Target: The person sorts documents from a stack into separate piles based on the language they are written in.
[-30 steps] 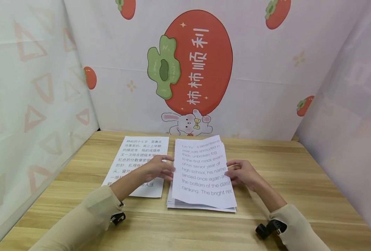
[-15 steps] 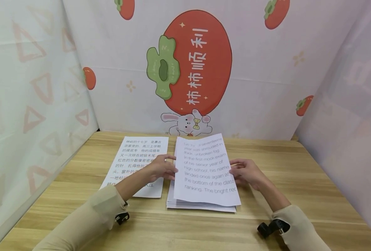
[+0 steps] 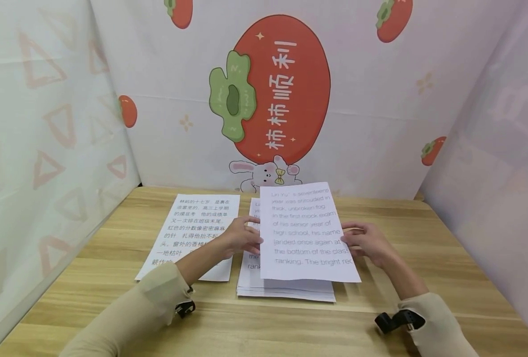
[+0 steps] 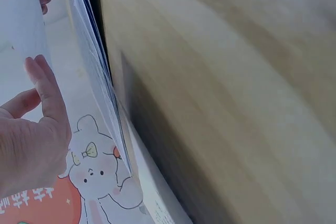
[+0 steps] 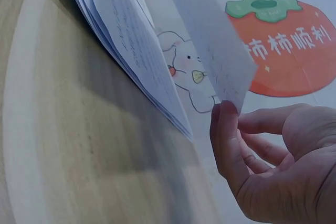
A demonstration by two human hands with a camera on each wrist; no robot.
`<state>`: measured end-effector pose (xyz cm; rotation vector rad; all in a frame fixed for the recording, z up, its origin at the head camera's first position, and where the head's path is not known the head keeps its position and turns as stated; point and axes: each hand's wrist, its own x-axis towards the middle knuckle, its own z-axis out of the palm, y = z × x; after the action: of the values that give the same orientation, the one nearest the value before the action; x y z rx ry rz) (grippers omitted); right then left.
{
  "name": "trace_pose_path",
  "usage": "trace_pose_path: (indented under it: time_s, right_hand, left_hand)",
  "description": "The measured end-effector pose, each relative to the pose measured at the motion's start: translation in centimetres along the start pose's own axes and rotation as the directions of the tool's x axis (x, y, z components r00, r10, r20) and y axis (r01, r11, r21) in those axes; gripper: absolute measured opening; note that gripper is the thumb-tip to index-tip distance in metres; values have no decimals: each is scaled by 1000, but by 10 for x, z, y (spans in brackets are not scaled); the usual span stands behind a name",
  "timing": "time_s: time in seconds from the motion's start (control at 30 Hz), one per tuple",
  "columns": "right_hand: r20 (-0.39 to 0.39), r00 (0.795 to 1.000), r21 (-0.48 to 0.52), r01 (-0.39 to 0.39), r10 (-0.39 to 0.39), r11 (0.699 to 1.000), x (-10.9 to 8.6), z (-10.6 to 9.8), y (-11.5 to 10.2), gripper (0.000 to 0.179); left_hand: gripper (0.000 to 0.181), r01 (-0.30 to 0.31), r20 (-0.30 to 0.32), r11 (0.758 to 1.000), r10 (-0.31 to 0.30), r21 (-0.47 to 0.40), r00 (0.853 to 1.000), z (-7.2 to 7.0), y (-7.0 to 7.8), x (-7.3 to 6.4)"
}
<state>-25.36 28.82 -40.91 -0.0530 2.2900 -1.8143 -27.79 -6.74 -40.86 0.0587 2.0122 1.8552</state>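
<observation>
A white sheet of paper [image 3: 306, 235] printed with large English text is held up above a stack of paper [image 3: 286, 291], apart from it. My left hand [image 3: 241, 238] pinches the sheet's left edge. On the right edge, my right hand [image 3: 368, 241] grips it between thumb and fingers, seen closely in the right wrist view, where the sheet [image 5: 215, 40] stands clear of the stack. The lifted sheet hides most of the stack; matching English text shows along the stack's left side. Left of the stack lies a sheet with Chinese text [image 3: 197, 218], partly covered by my left forearm.
The wooden table [image 3: 264, 327] carries all the paper. Behind it hangs a white cloth backdrop [image 3: 362, 148] with a red persimmon and a rabbit, and more cloth stands at both sides. A black wrist camera mount [image 3: 393, 321] sits at the right sleeve.
Both hands have raised the top English sheet off the stack and shifted it to the right and slightly away. The stack and the Chinese sheet have stayed in place.
</observation>
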Motion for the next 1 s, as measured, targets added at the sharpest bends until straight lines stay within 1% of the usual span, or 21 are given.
trace_pose_path:
  time_s: [0.2,0.33,0.4,0.57,0.67,0.73,0.8,1.0]
  right_hand:
    - [13,999,26,43,-43,999,-4,-21,3,45]
    - [-7,999,40,54,-54,998,-8,-38,6,37]
    - [-12,999,45,54,-53,998,-9,-47,7,36]
    - [-27,998,15,49,-48,999,-14,-67,8,40]
    - [-54,998,2,38,-38,999,-17,-76,8,32]
    - [-62,998,7,35,-34,999,-19,-82,9,25]
    - [-65,997,8,34,-34,999,-21,-86,10,22]
    - [-60,997,-16,38,-39,999,-25,-99,13,22]
  left_hand:
    - [70,-38,22,999,38,-24,999,16,3,8]
    - [74,-45,37,998,47,-49,998,30,5,12]
    - [75,-39,45,998,42,-52,998,36,7,14]
    - [77,-34,63,998,37,-46,997,53,11,21]
    - [79,-42,69,998,45,-38,997,64,16,25]
    - [81,-44,74,998,47,-35,996,70,19,27]
    - [81,-39,78,999,42,-33,996,76,21,29]
    - [80,-1,118,999,6,-42,993,89,26,35]
